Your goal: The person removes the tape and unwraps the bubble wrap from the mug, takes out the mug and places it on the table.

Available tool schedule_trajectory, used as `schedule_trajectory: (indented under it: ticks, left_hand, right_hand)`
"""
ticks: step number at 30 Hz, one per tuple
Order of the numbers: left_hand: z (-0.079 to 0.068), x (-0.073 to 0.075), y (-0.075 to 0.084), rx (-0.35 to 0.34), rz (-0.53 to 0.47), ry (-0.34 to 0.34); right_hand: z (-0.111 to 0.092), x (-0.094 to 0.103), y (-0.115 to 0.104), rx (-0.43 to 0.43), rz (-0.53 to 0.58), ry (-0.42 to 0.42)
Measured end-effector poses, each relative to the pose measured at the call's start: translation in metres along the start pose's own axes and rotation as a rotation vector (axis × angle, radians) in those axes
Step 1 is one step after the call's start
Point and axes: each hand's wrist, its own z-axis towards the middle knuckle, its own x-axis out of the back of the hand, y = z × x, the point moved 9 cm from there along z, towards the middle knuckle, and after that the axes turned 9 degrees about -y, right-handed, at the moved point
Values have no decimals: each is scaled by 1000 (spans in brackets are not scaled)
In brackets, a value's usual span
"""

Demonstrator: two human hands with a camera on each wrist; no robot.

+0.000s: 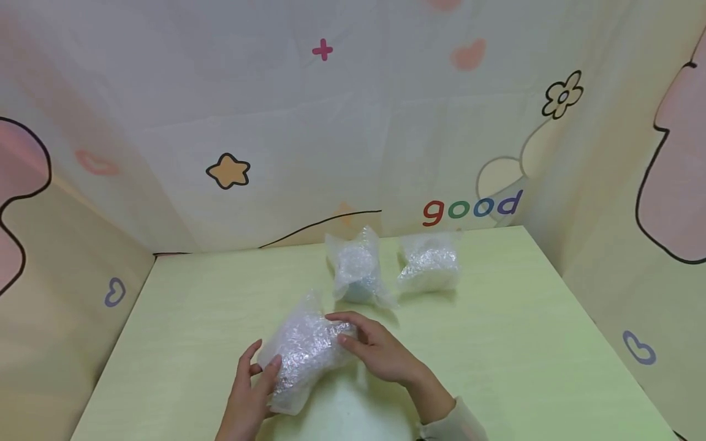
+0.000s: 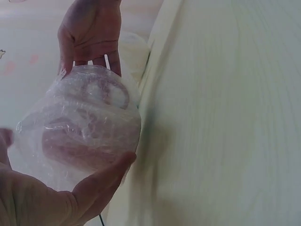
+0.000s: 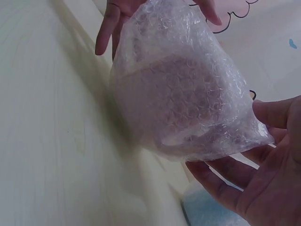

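Observation:
A bubble-wrapped package [image 1: 309,352] is held between both hands above the table's front half, tilted. Through the plastic [image 3: 176,92] a pinkish, blocky shape shows in the right wrist view; its kind is hidden by the wrap. My left hand [image 1: 248,392] grips the package's lower left side, the thumb on the near face. At the upper right end, my right hand [image 1: 383,352] holds the wrap between thumb and fingers. In the left wrist view a rounded, ring-like outline shows inside the wrapped package [image 2: 89,127], close to the right hand's fingers.
Behind the hands, a bubble-wrapped bundle [image 1: 358,266] with a bluish lower part stands on the pale green table [image 1: 529,343]. Another wrapped bundle [image 1: 430,263] sits to its right. A printed cloth backdrop [image 1: 287,122] encloses the table's back and sides.

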Motion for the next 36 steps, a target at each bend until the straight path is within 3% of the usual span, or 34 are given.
schedule_trajectory:
  ticks: [4,20,28,36]
  left_hand:
    - [-1,-3,1,20,-1,-30]
    - [3,-17,-12,71,-186,-151]
    - [0,-24,-11,70,-182,-231]
    - [-1,-29,-11,76,-137,-269]
  right_hand:
    - [-2,4,2,13,4,-14]
    - [-7,14,6,64,-7,-92]
    - [-8,19,8,51,8,-115]
    - [-8,24,6,70,1,-134]
